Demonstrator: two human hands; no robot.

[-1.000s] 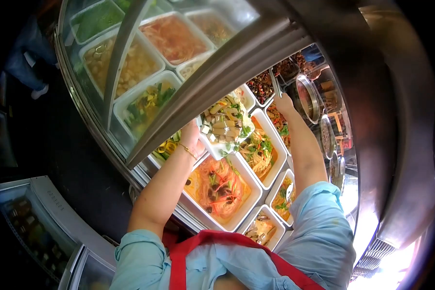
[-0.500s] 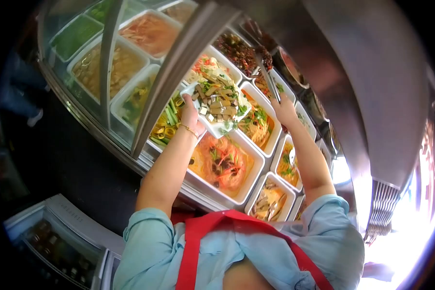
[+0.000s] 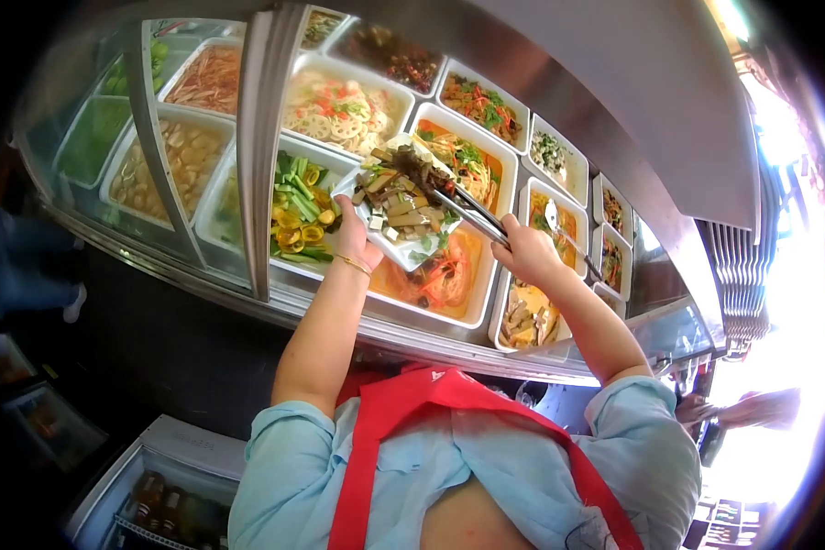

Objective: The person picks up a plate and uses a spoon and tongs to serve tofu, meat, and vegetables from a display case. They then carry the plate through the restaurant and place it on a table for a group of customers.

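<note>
The left arm is stretched forward, left hand (image 3: 353, 234) clamped on the near edge of the plate (image 3: 403, 256) of sliced food (image 3: 401, 203). The right hand (image 3: 527, 252), fist closed round the tongs (image 3: 472, 216), angles their tips onto the heap just beyond the left fingers
</note>
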